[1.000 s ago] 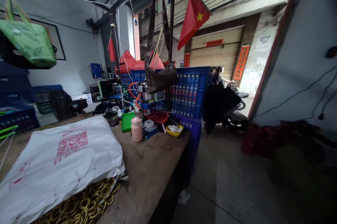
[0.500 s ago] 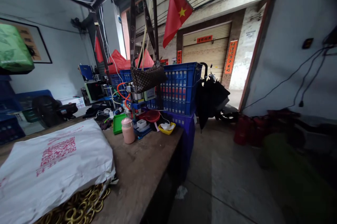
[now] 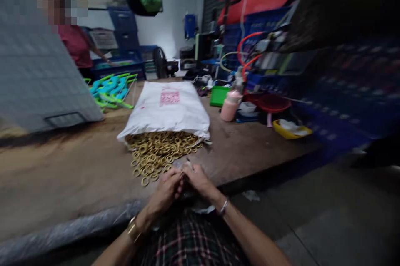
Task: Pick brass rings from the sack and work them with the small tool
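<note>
My left hand [image 3: 168,187] and my right hand [image 3: 198,179] meet just above the table's front edge. Fingers of both are closed and pressed together around something small, which blur and the fingers themselves hide. Brass-coloured rings [image 3: 159,149] lie in a loose pile right behind my hands. They spill from the mouth of a white woven sack [image 3: 168,112] with a red printed square code, lying flat on the table.
Beyond the sack's right side stand a pink bottle [image 3: 230,105], a green tray [image 3: 218,96] and a yellow dish [image 3: 290,129]. Blue-green hangers [image 3: 114,89] lie at left, near a white panel [image 3: 40,70]. A person in a pink top [image 3: 76,45] stands behind it.
My view has swung left and down, from the doorway to the table. Both hands and the full ring pile have come into sight. Another person now shows at the upper left.
</note>
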A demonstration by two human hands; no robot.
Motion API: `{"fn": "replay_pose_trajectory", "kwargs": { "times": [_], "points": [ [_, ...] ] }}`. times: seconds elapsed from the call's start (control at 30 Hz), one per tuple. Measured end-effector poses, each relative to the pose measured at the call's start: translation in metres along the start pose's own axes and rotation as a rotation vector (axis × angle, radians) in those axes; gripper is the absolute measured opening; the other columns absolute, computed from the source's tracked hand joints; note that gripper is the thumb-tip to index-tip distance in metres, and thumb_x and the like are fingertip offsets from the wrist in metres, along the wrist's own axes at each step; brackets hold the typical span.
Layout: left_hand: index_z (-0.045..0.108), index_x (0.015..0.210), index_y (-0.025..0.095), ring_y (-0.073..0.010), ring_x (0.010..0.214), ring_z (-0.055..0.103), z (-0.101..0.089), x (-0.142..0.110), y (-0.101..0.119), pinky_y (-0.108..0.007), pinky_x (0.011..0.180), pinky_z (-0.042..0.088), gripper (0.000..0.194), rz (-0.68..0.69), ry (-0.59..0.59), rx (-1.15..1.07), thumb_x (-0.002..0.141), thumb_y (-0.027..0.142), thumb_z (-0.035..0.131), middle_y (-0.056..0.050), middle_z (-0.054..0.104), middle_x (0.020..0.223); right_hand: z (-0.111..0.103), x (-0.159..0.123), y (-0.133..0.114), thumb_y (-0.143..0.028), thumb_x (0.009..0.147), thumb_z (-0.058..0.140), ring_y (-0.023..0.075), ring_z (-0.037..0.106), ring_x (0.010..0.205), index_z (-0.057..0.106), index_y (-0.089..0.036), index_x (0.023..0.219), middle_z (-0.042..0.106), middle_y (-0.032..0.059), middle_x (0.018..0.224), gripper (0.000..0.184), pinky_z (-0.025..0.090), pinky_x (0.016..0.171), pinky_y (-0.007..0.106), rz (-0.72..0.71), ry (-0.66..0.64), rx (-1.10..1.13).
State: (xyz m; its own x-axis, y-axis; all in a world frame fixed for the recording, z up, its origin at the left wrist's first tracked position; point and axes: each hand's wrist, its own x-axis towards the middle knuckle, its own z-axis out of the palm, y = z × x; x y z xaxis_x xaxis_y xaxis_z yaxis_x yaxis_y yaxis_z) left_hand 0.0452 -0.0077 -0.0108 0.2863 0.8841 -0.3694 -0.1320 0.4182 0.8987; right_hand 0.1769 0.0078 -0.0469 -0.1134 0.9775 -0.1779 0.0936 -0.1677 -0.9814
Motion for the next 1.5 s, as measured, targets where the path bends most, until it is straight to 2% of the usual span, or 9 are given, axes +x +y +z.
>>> {"fn": "replay_pose_trajectory", "kwargs": {
  "times": [0.13, 0.3, 0.47, 0.63, 0.7, 1.1, 1.27, 1.4, 1.5],
  "points": [
    [0.049, 0.072, 0.018, -0.0038, 0.039, 0.037, -0.005, 0.003, -0.013, -0.014, 0.036, 0.025, 0.028, -0.029, -0.045, -0.081, 0.071, 0.043, 0.061, 0.006, 0.047, 0.053, 0.002, 0.003, 0.007, -0.042, 0.080, 0.044, 0.0070, 0.036, 0.048, 0.046, -0.018, 0.068, 0.042, -0.0061, 0.054, 0.027, 0.032, 0.047, 0.018, -0.053, 0.016, -0.066],
    [0.045, 0.071, 0.018, -0.0029, 0.038, 0.037, -0.012, 0.001, -0.016, -0.014, 0.035, 0.024, 0.034, 0.001, -0.035, -0.108, 0.071, 0.048, 0.061, 0.007, 0.048, 0.053, 0.004, 0.004, 0.004, -0.042, 0.082, 0.041, 0.0085, 0.039, 0.053, 0.050, -0.017, 0.068, 0.046, -0.0044, 0.057, 0.030, 0.034, 0.052, 0.020, -0.114, -0.005, -0.159],
    [0.046, 0.073, 0.018, -0.0028, 0.039, 0.037, -0.015, 0.001, -0.018, -0.014, 0.036, 0.024, 0.034, 0.017, -0.022, -0.105, 0.073, 0.048, 0.060, 0.007, 0.047, 0.054, -0.001, 0.000, 0.002, -0.036, 0.084, 0.039, 0.0103, 0.042, 0.054, 0.049, -0.018, 0.069, 0.047, -0.0035, 0.056, 0.025, 0.034, 0.055, 0.022, -0.161, 0.084, -0.390],
    [0.046, 0.072, 0.018, -0.0034, 0.039, 0.037, -0.019, 0.002, -0.020, -0.015, 0.037, 0.026, 0.035, 0.045, -0.007, -0.057, 0.073, 0.050, 0.058, 0.007, 0.047, 0.053, -0.001, -0.009, 0.008, -0.017, 0.080, 0.038, 0.0107, 0.044, 0.056, 0.050, -0.018, 0.072, 0.052, -0.0014, 0.061, 0.014, 0.032, 0.055, 0.022, -0.285, -0.091, -0.654],
    [0.046, 0.072, 0.018, -0.0037, 0.039, 0.037, -0.020, 0.001, -0.020, -0.015, 0.038, 0.026, 0.034, 0.059, -0.007, -0.038, 0.074, 0.050, 0.058, 0.007, 0.047, 0.053, 0.001, -0.011, 0.010, -0.011, 0.076, 0.038, 0.0111, 0.047, 0.059, 0.051, -0.018, 0.074, 0.055, -0.0001, 0.065, 0.015, 0.033, 0.058, 0.021, -0.303, -0.111, -0.697],
    [0.044, 0.070, 0.018, -0.0048, 0.041, 0.038, -0.019, -0.003, -0.017, -0.016, 0.039, 0.027, 0.035, 0.070, 0.018, 0.073, 0.075, 0.052, 0.055, 0.006, 0.047, 0.054, 0.005, -0.015, 0.005, -0.005, 0.065, 0.036, 0.0124, 0.048, 0.062, 0.052, -0.018, 0.084, 0.057, 0.0012, 0.069, 0.028, 0.031, 0.059, 0.022, -0.245, -0.137, -0.833],
    [0.045, 0.069, 0.018, -0.0044, 0.043, 0.038, -0.020, -0.014, -0.015, -0.016, 0.041, 0.026, 0.034, 0.092, -0.043, 0.065, 0.077, 0.050, 0.055, 0.005, 0.046, 0.054, 0.002, -0.009, 0.004, -0.010, 0.072, 0.038, 0.0142, 0.051, 0.062, 0.054, -0.017, 0.092, 0.060, 0.0034, 0.070, 0.027, 0.027, 0.056, 0.025, -0.207, -0.122, -0.991],
    [0.046, 0.074, 0.018, -0.0041, 0.044, 0.040, -0.016, -0.028, -0.012, -0.015, 0.040, 0.025, 0.032, 0.022, -0.198, -0.072, 0.076, 0.047, 0.058, 0.004, 0.050, 0.056, 0.000, 0.004, 0.002, -0.016, 0.080, 0.040, 0.0153, 0.051, 0.059, 0.056, -0.017, 0.093, 0.062, 0.0054, 0.070, 0.021, 0.024, 0.054, 0.027, -0.131, -0.028, -1.111],
    [0.046, 0.074, 0.018, -0.0036, 0.043, 0.041, -0.020, -0.028, -0.013, -0.014, 0.036, 0.022, 0.033, -0.031, -0.124, -0.280, 0.074, 0.047, 0.061, 0.004, 0.052, 0.062, 0.006, 0.012, 0.001, -0.019, 0.083, 0.041, 0.0150, 0.053, 0.064, 0.056, -0.018, 0.090, 0.063, 0.0052, 0.075, 0.017, 0.026, 0.056, 0.026, -0.152, 0.024, -1.080]
  ]
}}
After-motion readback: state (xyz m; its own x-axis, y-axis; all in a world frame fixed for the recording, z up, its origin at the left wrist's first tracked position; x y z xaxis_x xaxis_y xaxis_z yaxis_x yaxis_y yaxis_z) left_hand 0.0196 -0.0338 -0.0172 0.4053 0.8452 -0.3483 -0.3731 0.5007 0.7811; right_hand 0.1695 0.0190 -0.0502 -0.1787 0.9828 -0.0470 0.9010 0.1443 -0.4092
